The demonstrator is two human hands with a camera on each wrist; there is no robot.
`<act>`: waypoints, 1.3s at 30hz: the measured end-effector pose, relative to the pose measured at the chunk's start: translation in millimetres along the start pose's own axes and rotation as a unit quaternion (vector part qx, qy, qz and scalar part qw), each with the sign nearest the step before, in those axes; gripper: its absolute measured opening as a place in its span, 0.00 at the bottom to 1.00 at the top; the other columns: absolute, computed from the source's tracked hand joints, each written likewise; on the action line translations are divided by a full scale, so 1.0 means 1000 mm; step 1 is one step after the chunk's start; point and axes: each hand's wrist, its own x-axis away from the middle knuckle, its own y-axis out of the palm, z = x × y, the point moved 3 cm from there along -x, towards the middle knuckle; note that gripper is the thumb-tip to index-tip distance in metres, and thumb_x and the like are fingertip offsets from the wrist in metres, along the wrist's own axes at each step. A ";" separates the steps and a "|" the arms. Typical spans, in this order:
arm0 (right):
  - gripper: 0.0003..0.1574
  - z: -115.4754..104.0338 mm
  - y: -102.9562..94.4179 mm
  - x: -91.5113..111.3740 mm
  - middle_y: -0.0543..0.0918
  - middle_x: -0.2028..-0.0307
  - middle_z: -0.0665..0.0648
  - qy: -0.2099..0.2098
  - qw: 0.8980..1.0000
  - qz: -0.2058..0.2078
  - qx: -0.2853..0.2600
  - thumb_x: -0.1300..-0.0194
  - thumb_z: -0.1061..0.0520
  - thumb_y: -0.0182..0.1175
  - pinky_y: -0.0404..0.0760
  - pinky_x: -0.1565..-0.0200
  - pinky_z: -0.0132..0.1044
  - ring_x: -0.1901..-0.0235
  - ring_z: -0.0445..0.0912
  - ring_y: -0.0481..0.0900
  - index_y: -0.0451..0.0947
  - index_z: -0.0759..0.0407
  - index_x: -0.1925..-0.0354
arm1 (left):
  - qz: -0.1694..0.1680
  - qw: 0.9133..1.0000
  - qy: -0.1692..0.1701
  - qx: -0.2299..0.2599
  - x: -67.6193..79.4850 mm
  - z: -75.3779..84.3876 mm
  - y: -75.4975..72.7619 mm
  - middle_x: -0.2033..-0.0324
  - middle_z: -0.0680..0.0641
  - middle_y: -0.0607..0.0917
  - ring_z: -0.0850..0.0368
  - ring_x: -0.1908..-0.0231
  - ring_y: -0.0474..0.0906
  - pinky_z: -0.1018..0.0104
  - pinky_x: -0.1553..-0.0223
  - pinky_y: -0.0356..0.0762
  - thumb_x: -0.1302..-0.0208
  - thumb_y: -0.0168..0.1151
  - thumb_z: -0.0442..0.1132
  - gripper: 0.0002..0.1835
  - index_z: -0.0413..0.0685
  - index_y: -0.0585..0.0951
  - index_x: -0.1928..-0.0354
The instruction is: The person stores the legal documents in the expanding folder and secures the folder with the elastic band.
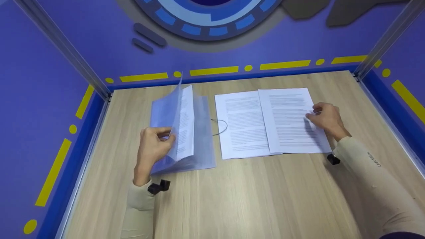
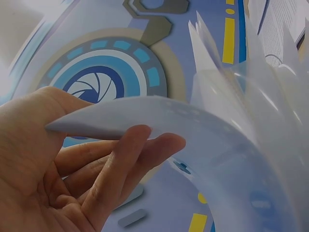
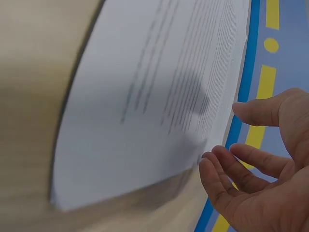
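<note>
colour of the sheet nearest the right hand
The printed sheet is white, clearest in the head view.

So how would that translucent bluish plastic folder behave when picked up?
The folder likely flexes: its cover curves in the left hand. It may be slippery, given its glossy highlights, and probably light, since it looks thin.

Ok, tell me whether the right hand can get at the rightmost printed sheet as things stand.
Probably yes: the right hand holds nothing and hovers at the right edge of the rightmost printed sheet, with no object visible between them or lying on that edge.
</note>
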 end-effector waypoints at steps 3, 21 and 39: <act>0.34 0.008 -0.006 0.001 0.81 0.43 0.80 0.004 1.000 0.010 -0.001 0.30 0.55 0.66 0.79 0.40 0.65 0.42 0.71 0.81 0.74 0.79 0.36 | 0.001 1.000 0.001 -0.003 -0.001 0.001 0.000 0.60 0.34 0.93 0.42 0.62 0.93 0.59 0.62 0.92 0.40 0.70 0.29 0.12 0.33 0.92 0.54; 0.37 0.019 0.003 0.009 0.81 0.45 0.82 0.019 1.000 0.011 0.006 0.37 0.58 0.74 0.81 0.45 0.63 0.48 0.70 0.82 0.74 0.82 0.39 | -0.005 1.000 -0.002 -0.001 0.000 0.001 0.002 0.61 0.34 0.93 0.42 0.62 0.93 0.68 0.64 0.90 0.41 0.71 0.28 0.12 0.33 0.92 0.55; 0.44 0.013 -0.002 -0.001 0.76 0.41 0.81 0.078 0.996 -0.035 -0.004 0.36 0.57 0.73 0.80 0.41 0.66 0.47 0.68 0.79 0.68 0.82 0.33 | 0.003 1.000 0.000 -0.009 0.000 0.000 -0.001 0.60 0.34 0.93 0.42 0.61 0.93 0.54 0.60 0.92 0.40 0.71 0.29 0.13 0.32 0.92 0.54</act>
